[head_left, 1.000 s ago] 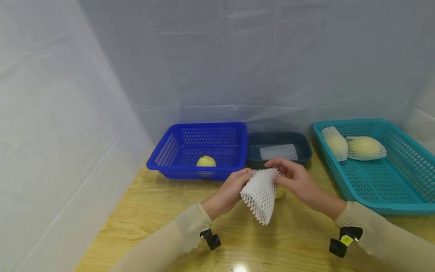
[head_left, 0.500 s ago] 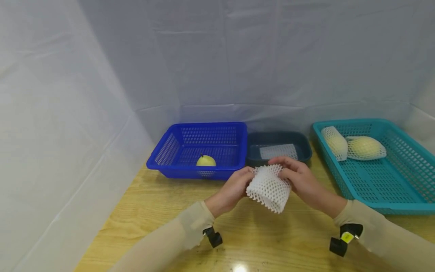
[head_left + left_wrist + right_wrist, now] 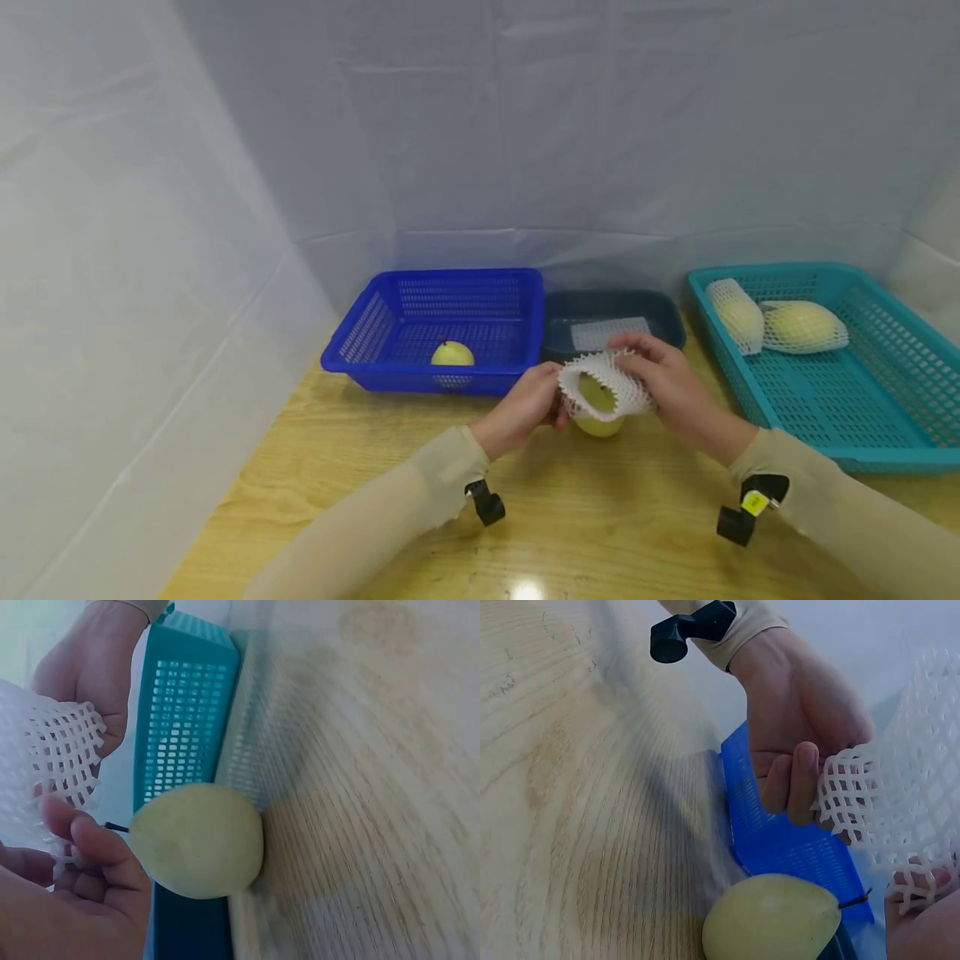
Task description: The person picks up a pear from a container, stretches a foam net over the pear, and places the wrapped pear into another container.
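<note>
A white foam net sleeve (image 3: pixel 632 393) is stretched between both hands above a pale yellow-green pear (image 3: pixel 597 427). My left hand (image 3: pixel 525 410) pinches the net's left edge, and my right hand (image 3: pixel 678 398) grips its right side. Through the net's open mouth, part of the pear shows in the head view. In the left wrist view the pear (image 3: pixel 201 841) stands on the table with its dark stem pointing up toward the net (image 3: pixel 64 746). The right wrist view has the net (image 3: pixel 900 795) above the pear (image 3: pixel 772 919), its lower edge spread between the fingers.
A blue basket (image 3: pixel 442 381) holding one pear (image 3: pixel 452 354) stands at the back left. Beside it, a dark tray (image 3: pixel 670 321) contains flat foam nets (image 3: pixel 596 334). The teal basket (image 3: pixel 862 454) on the right holds two net-covered pears (image 3: pixel 802 325). White sheeting (image 3: pixel 525 125) surrounds the wooden table (image 3: pixel 480 517).
The net has turned from hanging mouth-down toward me to lying over the pear with its mouth spread. Both hands have shifted slightly right, and the pear shows below the net.
</note>
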`<state>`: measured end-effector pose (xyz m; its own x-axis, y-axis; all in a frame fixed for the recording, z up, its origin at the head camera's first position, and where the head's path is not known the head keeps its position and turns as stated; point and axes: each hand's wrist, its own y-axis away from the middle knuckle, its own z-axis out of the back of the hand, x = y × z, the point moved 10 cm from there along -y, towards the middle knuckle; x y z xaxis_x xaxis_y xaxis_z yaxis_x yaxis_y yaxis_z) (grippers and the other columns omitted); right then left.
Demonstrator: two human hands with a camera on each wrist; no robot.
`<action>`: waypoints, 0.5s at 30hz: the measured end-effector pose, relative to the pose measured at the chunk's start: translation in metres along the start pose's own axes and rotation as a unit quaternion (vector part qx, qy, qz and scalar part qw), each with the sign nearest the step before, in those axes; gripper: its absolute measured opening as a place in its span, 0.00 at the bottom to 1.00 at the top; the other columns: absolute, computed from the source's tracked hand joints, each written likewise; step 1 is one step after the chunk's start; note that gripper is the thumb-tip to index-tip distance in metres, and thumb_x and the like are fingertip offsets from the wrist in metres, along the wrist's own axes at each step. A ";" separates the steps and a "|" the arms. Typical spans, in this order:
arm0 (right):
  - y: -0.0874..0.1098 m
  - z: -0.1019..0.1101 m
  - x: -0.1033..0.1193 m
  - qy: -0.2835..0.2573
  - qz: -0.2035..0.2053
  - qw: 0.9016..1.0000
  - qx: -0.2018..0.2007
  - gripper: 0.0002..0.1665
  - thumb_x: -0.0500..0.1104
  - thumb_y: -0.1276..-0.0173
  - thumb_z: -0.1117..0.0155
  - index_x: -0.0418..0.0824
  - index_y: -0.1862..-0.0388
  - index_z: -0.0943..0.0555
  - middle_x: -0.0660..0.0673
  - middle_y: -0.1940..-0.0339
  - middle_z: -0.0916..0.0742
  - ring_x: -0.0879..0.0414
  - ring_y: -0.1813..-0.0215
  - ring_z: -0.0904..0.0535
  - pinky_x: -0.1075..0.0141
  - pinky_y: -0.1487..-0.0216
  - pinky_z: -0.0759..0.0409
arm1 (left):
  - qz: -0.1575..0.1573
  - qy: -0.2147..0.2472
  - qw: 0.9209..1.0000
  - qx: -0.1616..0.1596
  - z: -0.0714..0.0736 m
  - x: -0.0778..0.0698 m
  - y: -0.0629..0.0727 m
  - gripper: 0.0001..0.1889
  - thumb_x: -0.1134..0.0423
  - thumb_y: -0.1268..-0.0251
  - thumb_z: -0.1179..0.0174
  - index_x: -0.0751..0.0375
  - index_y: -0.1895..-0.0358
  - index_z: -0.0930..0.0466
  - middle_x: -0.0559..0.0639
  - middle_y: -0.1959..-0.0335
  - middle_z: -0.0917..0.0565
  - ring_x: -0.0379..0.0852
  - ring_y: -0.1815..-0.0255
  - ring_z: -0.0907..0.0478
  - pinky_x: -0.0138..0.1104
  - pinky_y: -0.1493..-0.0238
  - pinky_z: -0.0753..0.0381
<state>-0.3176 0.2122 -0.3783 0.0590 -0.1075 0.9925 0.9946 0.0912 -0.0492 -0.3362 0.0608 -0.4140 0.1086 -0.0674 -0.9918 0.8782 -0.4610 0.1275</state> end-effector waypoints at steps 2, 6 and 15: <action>-0.004 0.004 -0.005 0.019 -0.009 1.000 -0.012 0.21 0.45 0.21 0.47 0.37 0.35 0.28 0.48 0.53 0.21 0.59 0.58 0.21 0.66 0.60 0.18 | 0.005 -0.010 1.000 -0.003 0.001 0.003 -0.004 0.09 0.61 0.23 0.55 0.61 0.59 0.28 0.49 0.83 0.27 0.41 0.86 0.31 0.32 0.79 0.29; -0.011 0.010 -0.016 0.035 -0.028 0.999 -0.026 0.22 0.44 0.21 0.48 0.35 0.34 0.29 0.47 0.52 0.21 0.59 0.57 0.22 0.66 0.59 0.19 | 0.015 -0.025 1.000 -0.007 0.002 0.009 -0.011 0.10 0.65 0.25 0.57 0.61 0.62 0.25 0.49 0.82 0.26 0.40 0.85 0.30 0.32 0.78 0.28; -0.022 0.013 -0.043 0.058 -0.053 0.996 -0.032 0.19 0.41 0.24 0.48 0.33 0.39 0.27 0.43 0.47 0.20 0.59 0.56 0.24 0.67 0.58 0.21 | 0.035 -0.042 0.998 -0.016 0.002 0.030 -0.027 0.13 0.65 0.27 0.55 0.59 0.70 0.25 0.47 0.86 0.27 0.37 0.89 0.31 0.29 0.83 0.28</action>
<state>-0.3435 0.2279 -0.4189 -0.0419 -0.2267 0.9731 0.9989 0.0111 0.0456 -0.3572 0.0697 -0.4472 0.1313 -0.1731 -0.9761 0.8849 -0.4233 0.1941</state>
